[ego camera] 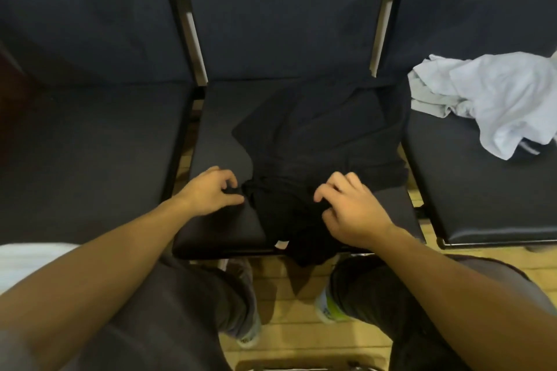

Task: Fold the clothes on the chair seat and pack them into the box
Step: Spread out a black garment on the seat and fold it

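Observation:
A black garment lies spread on the middle chair seat, its near end bunched and hanging over the seat's front edge with a small white label showing. My left hand pinches the bunched fabric at its left side. My right hand grips the same bunch from the right, fingers curled into the cloth. A crumpled white and pale grey pile of clothes sits on the right chair seat. No box is in view.
Three dark padded chairs stand side by side; the left seat is bare. Narrow gaps with metal frames separate the seats. My knees and shoes are over a wooden floor below the seat's front edge.

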Action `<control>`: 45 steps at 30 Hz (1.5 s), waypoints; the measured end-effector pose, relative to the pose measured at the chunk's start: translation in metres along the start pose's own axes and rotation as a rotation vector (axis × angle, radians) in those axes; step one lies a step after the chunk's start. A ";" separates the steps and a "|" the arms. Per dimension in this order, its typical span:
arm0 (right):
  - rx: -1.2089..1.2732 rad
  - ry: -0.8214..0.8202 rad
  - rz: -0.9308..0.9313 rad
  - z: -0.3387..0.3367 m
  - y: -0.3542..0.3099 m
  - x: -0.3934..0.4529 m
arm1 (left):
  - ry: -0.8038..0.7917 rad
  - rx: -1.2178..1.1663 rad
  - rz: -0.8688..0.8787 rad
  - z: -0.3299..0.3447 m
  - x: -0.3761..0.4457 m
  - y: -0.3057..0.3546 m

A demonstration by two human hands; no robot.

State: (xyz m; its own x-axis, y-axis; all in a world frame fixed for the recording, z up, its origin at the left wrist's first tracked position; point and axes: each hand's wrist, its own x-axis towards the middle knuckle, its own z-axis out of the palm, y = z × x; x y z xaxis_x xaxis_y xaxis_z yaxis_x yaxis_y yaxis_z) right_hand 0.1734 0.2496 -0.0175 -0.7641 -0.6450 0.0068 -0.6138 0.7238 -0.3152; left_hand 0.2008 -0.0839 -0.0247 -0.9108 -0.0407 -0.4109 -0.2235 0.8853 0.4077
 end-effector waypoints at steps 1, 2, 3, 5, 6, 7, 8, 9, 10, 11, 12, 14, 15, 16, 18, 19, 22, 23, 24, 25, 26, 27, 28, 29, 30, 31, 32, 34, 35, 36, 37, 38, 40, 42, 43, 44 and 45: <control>0.022 -0.039 0.003 0.002 -0.007 -0.002 | 0.031 -0.040 0.011 0.003 0.001 0.000; 0.033 -0.122 0.026 0.005 -0.013 -0.005 | 0.045 -0.060 0.030 0.006 0.000 0.002; 0.016 -0.218 0.046 0.009 -0.015 -0.008 | 0.051 -0.043 0.057 0.011 0.002 0.004; -0.088 -0.327 0.023 0.016 -0.013 -0.016 | 0.055 0.029 0.098 0.021 0.003 0.012; -0.115 -0.329 0.006 0.018 -0.011 -0.018 | 0.085 0.021 0.113 0.023 0.005 0.016; -0.111 -0.313 -0.003 0.019 -0.009 -0.020 | 0.116 -0.055 0.118 0.024 0.007 0.018; -0.082 -0.295 -0.007 0.018 -0.006 -0.020 | 0.152 -0.169 0.098 0.021 0.007 0.023; -0.029 -0.280 -0.009 0.017 -0.003 -0.019 | 0.191 -0.301 0.059 0.016 0.009 0.026; 0.039 -0.266 -0.005 0.015 0.001 -0.018 | 0.222 -0.430 0.014 0.009 0.009 0.031; 0.109 -0.249 0.005 0.012 0.003 -0.017 | 0.257 -0.543 -0.019 0.002 0.009 0.034; 0.169 -0.229 0.024 0.009 0.005 -0.016 | 0.284 -0.628 -0.039 -0.004 0.008 0.038; 0.252 -0.198 0.080 0.005 0.012 -0.014 | 0.266 -0.674 -0.029 -0.017 -0.001 0.041; 0.270 -0.211 0.112 0.002 0.015 -0.014 | 0.190 -0.651 -0.011 -0.023 -0.008 0.040; 0.282 -0.242 0.142 -0.001 0.017 -0.014 | 0.066 -0.600 0.012 -0.029 -0.016 0.037; 0.329 -0.293 0.187 -0.007 0.020 -0.016 | -0.261 -0.442 0.023 -0.037 -0.032 0.027; 0.361 -0.306 0.206 -0.009 0.020 -0.017 | -0.429 -0.381 0.018 -0.041 -0.040 0.026; 0.418 -0.336 0.211 -0.019 0.018 -0.018 | -0.687 -0.366 0.041 -0.046 -0.053 0.027; 0.428 -0.350 0.203 -0.024 0.017 -0.018 | -0.673 -0.410 0.070 -0.046 -0.054 0.029; 0.458 -0.369 0.197 -0.029 0.014 -0.018 | -0.624 -0.497 0.096 -0.047 -0.053 0.031; 0.521 -0.382 0.192 -0.035 0.011 -0.016 | -0.558 -0.633 0.112 -0.047 -0.051 0.033; 0.609 -0.365 0.197 -0.041 0.009 -0.014 | -0.492 -0.803 0.129 -0.049 -0.048 0.038; 0.711 -0.284 0.223 -0.047 0.008 -0.007 | -0.432 -0.986 0.152 -0.052 -0.041 0.042; 0.839 -0.140 0.289 -0.051 0.008 0.002 | -0.392 -1.141 0.175 -0.055 -0.031 0.047; 1.003 0.028 0.408 -0.055 0.011 0.012 | -0.347 -1.232 0.174 -0.057 -0.020 0.055; 1.157 0.181 0.556 -0.055 0.018 0.024 | -0.286 -1.241 0.148 -0.057 -0.007 0.065; 1.229 0.296 0.682 -0.050 0.029 0.032 | -0.212 -1.173 0.120 -0.054 0.008 0.075; 1.183 0.340 0.762 -0.042 0.042 0.037 | -0.113 -1.010 0.099 -0.048 0.023 0.082; 0.816 0.226 0.766 -0.018 0.071 0.036 | 0.057 -0.514 0.120 -0.029 0.052 0.080; 0.628 0.147 0.741 -0.009 0.082 0.033 | 0.031 -0.219 0.159 -0.020 0.062 0.075; 0.515 0.083 0.709 -0.003 0.086 0.030 | -0.037 0.049 0.195 -0.013 0.067 0.067; 0.455 0.045 0.665 0.000 0.090 0.030 | -0.088 0.252 0.223 -0.009 0.071 0.060; 0.396 0.013 0.609 0.001 0.090 0.029 | -0.103 0.383 0.242 -0.007 0.072 0.052; 0.260 -0.059 0.524 0.000 0.089 0.030 | -0.092 0.475 0.218 -0.010 0.068 0.047; 0.155 -0.115 0.510 -0.003 0.085 0.030 | -0.144 0.543 0.153 -0.015 0.053 0.044; 0.106 -0.134 0.495 -0.003 0.083 0.029 | -0.183 0.606 0.118 -0.016 0.041 0.040; 0.061 -0.156 0.464 -0.004 0.080 0.029 | -0.223 0.676 0.091 -0.019 0.028 0.035; 0.025 -0.181 0.429 -0.007 0.079 0.029 | -0.265 0.733 0.077 -0.023 0.015 0.030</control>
State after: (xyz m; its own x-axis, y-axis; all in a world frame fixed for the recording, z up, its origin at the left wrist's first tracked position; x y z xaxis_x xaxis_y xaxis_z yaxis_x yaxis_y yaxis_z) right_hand 0.1012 0.2892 -0.0356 -0.8995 -0.3230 -0.2941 -0.2437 0.9298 -0.2760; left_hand 0.1725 -0.0687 -0.0003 -0.7804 0.0632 -0.6221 0.2069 0.9649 -0.1615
